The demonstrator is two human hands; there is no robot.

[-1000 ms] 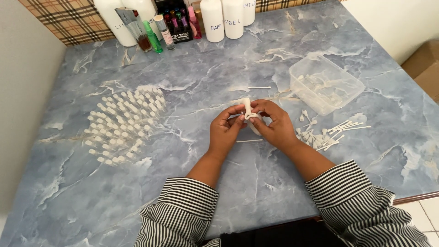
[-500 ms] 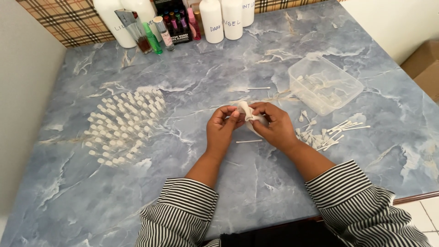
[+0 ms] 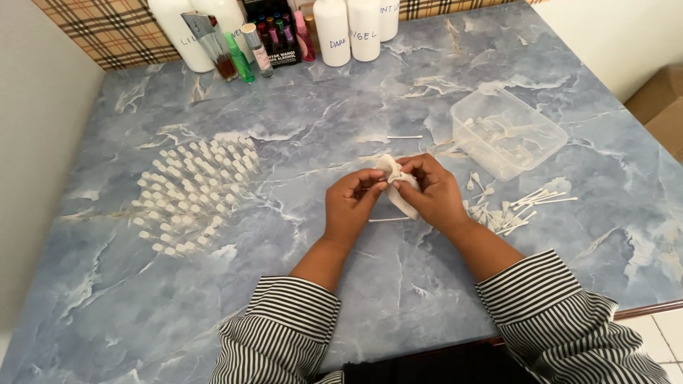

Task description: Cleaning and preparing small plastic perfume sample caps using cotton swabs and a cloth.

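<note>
Head view, left to right: small white caps [image 3: 192, 192] stand in rows on the blue marbled table [image 3: 107, 284]. Near the table's middle, my left hand [image 3: 350, 206] and right hand [image 3: 432, 193] together pinch a white cloth [image 3: 395, 186], fingers closed on it. Farther right lie loose white sticks [image 3: 523, 206], with a clear plastic tub [image 3: 509, 131] just behind.

blue-grey marble-pattern table [image 3: 299, 135] with white veining fills most of the view, wooden edge at the lower right. plain pale wall [image 3: 43, 163] on the left. tan plaid cloth [image 3: 114, 32] runs along the back edge. off-white wall [image 3: 612, 32] at upper right, brown cardboard box [image 3: 662, 107] below it. white floor tiles [image 3: 658, 334] in the lower right corner. light is soft and even.
</note>
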